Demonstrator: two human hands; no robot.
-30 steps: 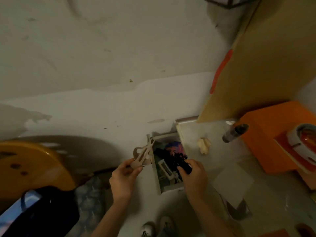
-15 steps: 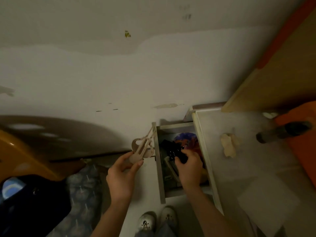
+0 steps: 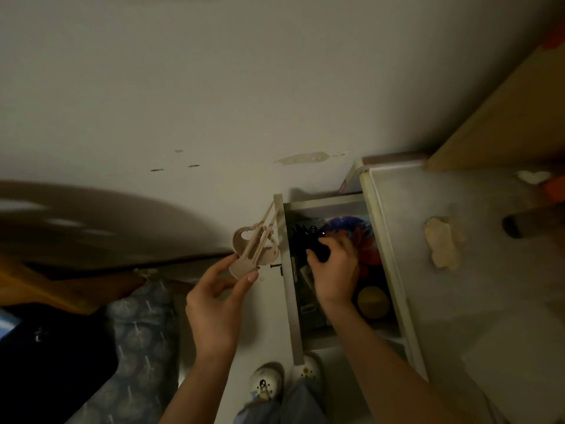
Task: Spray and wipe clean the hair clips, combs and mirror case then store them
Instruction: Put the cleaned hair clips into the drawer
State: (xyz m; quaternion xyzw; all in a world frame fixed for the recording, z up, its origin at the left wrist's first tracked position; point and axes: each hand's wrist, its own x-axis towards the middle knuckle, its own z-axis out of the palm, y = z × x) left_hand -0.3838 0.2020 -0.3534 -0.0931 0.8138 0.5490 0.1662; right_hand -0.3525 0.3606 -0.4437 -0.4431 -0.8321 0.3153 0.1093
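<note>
— From the head camera, what have you got, and how many of each?

— Two clips, one per hand. My left hand (image 3: pixel 218 304) pinches a beige hair clip (image 3: pixel 255 250) by its lower end, thumb and forefinger curled on it. My right hand (image 3: pixel 334 270) is curled round a black hair clip (image 3: pixel 312 243), down inside the open drawer (image 3: pixel 289 286).

— Which way do they point?

— The beige one's long axis runs from about 7 o'clock at my fingers up to 1 o'clock, its thin prongs ending just beside the drawer's front corner. The black one is too dark to read; its teeth seem to fan toward 11 o'clock, but I can't tell its axis.

— Where's the drawer from you?

— At 12 o'clock from my two shoes (image 3: pixel 284 377), pulled out of a pale cabinet (image 3: pixel 458 301). In it I count one round tan thing (image 3: pixel 373 302) and one blue-and-red thing (image 3: pixel 354 228). One crumpled cloth (image 3: pixel 443 244) lies on the cabinet top at 3 o'clock from my right hand.
</note>
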